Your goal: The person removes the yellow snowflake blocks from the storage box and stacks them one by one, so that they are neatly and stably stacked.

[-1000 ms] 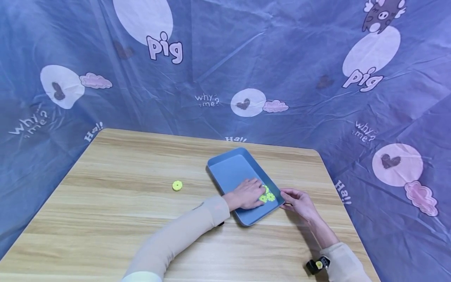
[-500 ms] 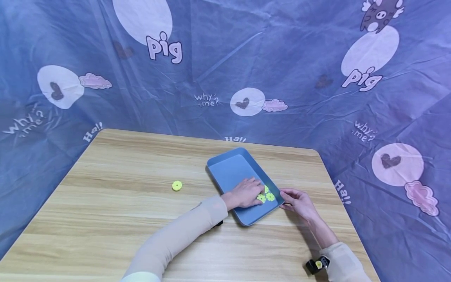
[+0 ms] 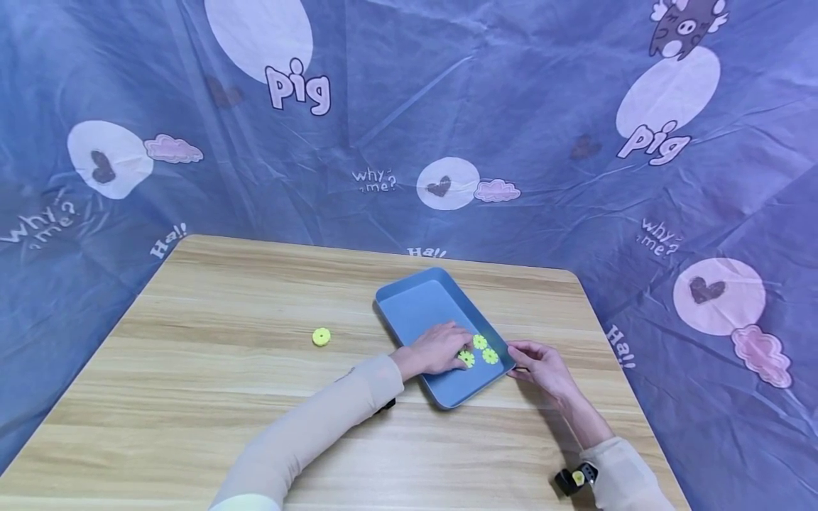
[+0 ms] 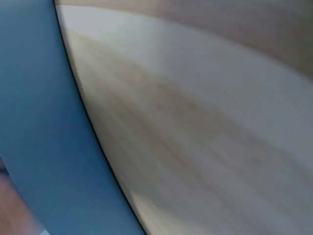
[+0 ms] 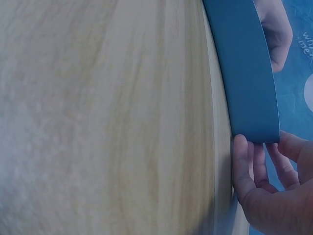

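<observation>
A shallow tray (image 3: 415, 301), smooth, matte and blue, oblong with rounded corners, is pinched at one corner by the right hand (image 3: 542, 369): the thumb is set at the rim, and the other fingertips are pressed lower down against the outside of the wall.

Inside the tray, to the left of those fingers, the left hand (image 3: 437, 349) is held with its back upward. Its thumb and fingers are bent about a flat, yellow-green, flower-shaped disc (image 3: 467, 359) with a notched edge; how firmly it is gripped cannot be told. Just beside these fingertips, toward the right hand, an upper disc (image 3: 480, 341) of similar outline is seen, and nearer the right thumb a third disc (image 3: 490, 355) is laid flat. Whether the last two are touching cannot be made out.

Well to the left of the left fingers, a lone disc (image 3: 322, 337), round, with a small dark centre, is placed on the table (image 3: 211, 397), whose pale surface is streaked with wood grain. Beyond all the fingers, a creased blue-violet cloth (image 3: 383, 128) is hung, printed with ovals, hearts and lettering.
</observation>
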Demonstrator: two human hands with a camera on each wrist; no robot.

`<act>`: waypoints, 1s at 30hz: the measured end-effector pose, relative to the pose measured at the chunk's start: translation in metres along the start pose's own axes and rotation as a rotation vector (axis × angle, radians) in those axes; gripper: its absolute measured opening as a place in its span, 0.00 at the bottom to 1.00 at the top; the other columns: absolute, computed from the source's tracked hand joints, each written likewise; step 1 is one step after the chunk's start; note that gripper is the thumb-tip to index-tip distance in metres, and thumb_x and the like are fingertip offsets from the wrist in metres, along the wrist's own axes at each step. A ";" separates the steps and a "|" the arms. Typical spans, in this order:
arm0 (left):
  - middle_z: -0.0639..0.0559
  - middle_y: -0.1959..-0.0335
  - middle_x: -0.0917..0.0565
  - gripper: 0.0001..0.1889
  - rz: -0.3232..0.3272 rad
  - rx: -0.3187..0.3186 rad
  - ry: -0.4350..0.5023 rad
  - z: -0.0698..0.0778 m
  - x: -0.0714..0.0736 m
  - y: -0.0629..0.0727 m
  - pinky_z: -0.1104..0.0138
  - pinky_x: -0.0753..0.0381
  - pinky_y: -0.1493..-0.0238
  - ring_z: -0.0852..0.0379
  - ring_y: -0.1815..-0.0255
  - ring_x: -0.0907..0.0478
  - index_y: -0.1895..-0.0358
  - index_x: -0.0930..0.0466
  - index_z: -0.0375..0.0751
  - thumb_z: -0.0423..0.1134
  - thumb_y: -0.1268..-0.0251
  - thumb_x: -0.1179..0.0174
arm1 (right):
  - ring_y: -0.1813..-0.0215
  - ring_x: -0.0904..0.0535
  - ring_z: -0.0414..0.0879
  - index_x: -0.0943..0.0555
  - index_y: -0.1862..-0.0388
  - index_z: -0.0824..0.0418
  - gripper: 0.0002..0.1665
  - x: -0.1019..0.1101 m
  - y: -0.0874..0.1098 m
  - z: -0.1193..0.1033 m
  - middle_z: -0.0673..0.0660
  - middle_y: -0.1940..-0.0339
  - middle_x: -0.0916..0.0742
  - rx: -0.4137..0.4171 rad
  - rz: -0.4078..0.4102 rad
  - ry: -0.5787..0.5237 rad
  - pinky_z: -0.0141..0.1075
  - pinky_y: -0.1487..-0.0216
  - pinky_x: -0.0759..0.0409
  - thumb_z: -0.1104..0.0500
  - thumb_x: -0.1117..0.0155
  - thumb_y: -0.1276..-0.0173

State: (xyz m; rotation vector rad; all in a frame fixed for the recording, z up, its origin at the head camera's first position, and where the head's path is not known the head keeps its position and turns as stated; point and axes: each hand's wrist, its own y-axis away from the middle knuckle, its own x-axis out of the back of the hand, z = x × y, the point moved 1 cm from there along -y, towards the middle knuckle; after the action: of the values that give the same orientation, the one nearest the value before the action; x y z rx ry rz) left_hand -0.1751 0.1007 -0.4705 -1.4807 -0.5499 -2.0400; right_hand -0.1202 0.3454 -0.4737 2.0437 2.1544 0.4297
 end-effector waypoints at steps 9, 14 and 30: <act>0.59 0.55 0.13 0.07 0.039 0.029 0.051 -0.002 0.004 0.006 0.66 0.22 0.42 0.60 0.49 0.23 0.50 0.15 0.52 0.43 0.27 0.33 | 0.57 0.13 0.35 0.17 0.40 0.68 0.17 0.005 0.001 -0.002 0.44 0.58 0.11 -0.008 -0.026 -0.008 0.30 0.53 0.10 0.60 0.36 0.21; 0.61 0.59 0.14 0.04 0.053 0.041 0.080 -0.001 0.006 0.011 0.64 0.23 0.32 0.64 0.54 0.23 0.54 0.15 0.52 0.42 0.27 0.33 | 0.57 0.13 0.36 0.15 0.42 0.65 0.14 0.006 0.003 0.001 0.44 0.58 0.11 -0.004 -0.031 -0.018 0.30 0.53 0.10 0.60 0.35 0.22; 0.57 0.58 0.13 0.02 0.134 0.111 0.250 -0.013 0.013 0.032 0.67 0.22 0.43 0.60 0.51 0.23 0.56 0.14 0.52 0.42 0.27 0.33 | 0.55 0.13 0.36 0.15 0.43 0.63 0.13 0.009 0.003 0.001 0.44 0.58 0.12 -0.011 -0.021 0.003 0.31 0.51 0.10 0.60 0.36 0.21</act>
State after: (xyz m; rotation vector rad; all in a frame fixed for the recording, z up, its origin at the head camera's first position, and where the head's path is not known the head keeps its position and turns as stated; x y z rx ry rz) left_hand -0.1671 0.0651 -0.4617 -1.1455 -0.4419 -2.0165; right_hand -0.1172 0.3543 -0.4732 2.0143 2.1686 0.4416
